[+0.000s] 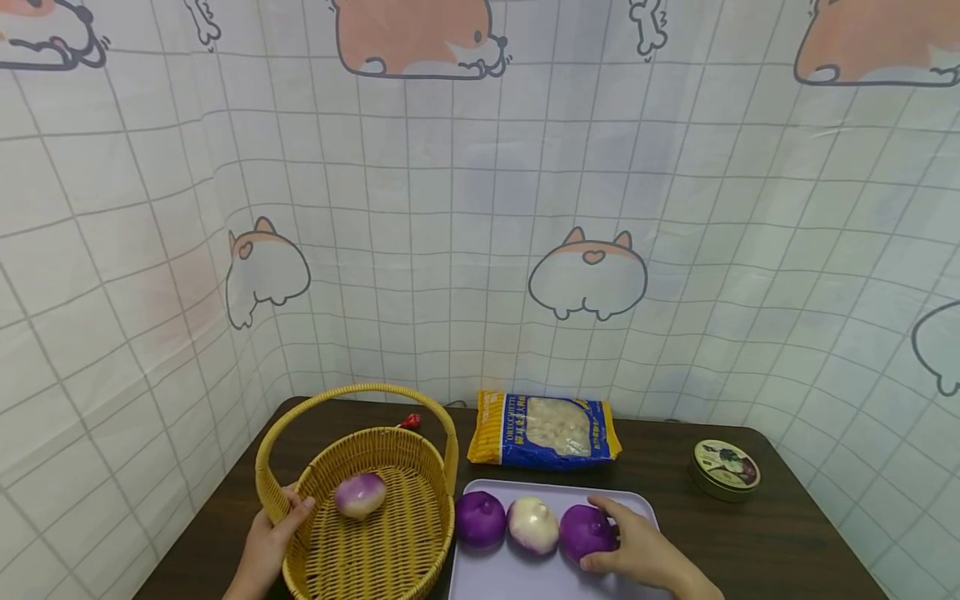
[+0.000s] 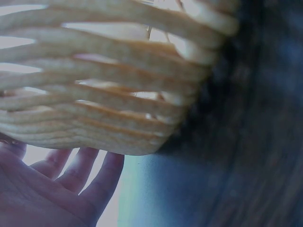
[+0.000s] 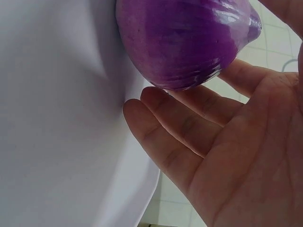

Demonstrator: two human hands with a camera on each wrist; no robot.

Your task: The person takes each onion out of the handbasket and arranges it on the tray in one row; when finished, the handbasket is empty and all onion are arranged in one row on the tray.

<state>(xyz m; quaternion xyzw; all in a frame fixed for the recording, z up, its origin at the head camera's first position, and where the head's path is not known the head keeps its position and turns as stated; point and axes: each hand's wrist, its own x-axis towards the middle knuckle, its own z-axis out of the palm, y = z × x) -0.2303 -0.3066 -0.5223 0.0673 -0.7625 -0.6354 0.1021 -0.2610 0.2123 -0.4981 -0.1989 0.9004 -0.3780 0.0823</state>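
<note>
The onion (image 1: 587,533), glossy, deep purple and round with a small pointed tip, sits at the right end of a row of three on the tray (image 1: 517,581), grasped between the right hand's (image 1: 637,547) spread thumb and fingers, while the left hand (image 1: 272,533), thumb over the rim, grips the basket (image 1: 375,550).

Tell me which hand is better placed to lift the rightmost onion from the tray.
Right, most likely: the right hand has its fingers and thumb around that purple onion, while the left hand holds the side of the basket.
</note>
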